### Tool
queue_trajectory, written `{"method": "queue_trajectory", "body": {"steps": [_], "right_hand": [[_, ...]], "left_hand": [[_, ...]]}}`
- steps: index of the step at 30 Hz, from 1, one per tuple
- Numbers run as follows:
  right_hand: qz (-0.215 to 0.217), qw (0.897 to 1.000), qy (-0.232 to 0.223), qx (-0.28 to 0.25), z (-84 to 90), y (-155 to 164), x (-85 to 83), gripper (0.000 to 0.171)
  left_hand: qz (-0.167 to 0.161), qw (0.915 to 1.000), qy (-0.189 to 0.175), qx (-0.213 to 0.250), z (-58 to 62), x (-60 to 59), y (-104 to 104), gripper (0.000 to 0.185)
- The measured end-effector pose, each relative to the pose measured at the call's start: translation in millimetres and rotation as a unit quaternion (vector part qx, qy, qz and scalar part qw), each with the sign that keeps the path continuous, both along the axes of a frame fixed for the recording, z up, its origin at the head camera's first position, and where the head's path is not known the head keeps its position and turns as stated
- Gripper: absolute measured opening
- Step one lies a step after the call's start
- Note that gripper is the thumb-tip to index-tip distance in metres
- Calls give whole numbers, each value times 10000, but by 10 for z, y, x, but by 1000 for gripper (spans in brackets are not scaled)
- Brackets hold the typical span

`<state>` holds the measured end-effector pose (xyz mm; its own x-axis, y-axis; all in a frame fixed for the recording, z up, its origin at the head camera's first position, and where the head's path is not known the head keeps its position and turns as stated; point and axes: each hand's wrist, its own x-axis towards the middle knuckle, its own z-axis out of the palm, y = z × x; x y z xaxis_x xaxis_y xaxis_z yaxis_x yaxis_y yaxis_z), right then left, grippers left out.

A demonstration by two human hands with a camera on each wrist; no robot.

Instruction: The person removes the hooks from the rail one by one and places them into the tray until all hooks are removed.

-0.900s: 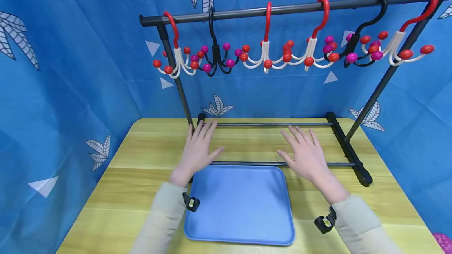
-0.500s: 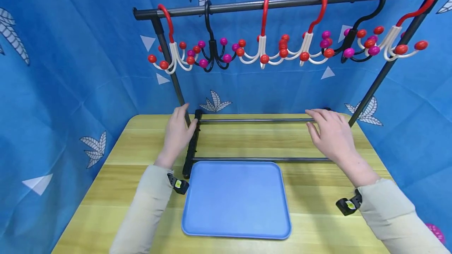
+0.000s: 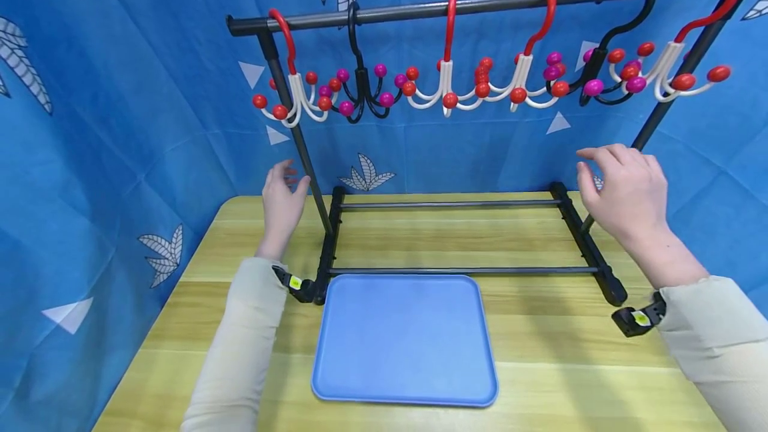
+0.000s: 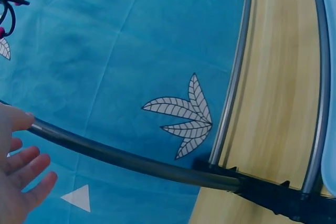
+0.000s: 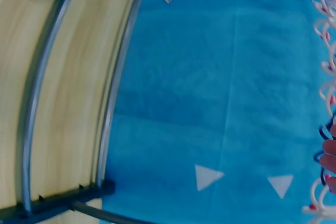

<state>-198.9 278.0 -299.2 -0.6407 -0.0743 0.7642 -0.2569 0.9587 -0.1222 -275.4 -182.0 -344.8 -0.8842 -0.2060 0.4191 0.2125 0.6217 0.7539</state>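
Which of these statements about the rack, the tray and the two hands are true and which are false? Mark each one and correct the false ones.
1. The blue tray holds several hooks. False: it holds nothing.
2. Six multi-prong hooks hang on the top bar. True.
3. The right hand grips a red hook. False: it is raised, fingers relaxed, holding nothing.
4. The left hand is beside the rack's left upright pole. True.
5. All the hooks are red and white. False: two of them are black, such as the black hook.
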Motion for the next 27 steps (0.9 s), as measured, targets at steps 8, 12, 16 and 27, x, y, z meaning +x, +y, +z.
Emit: {"method": "queue_trajectory", "body": {"steps": [8,12,16,27], "right_hand": [[-650,9937,337,-845,364,274,-87,39],[-1125,9846,300,-1305,571,368,-136,44],[-1745,9609,-224,-2137,819,402,-233,43],[-1175,8798,-1286,-4423,1267,633,-401,48]], "left_hand": [[-205,9994,-199,212,-3,-46,21,49],[-179,9993,-206,260,-22,-70,12,48],[-154,9994,-126,270,21,-118,2,47],[-190,9990,-220,329,164,-219,46,43]]}}
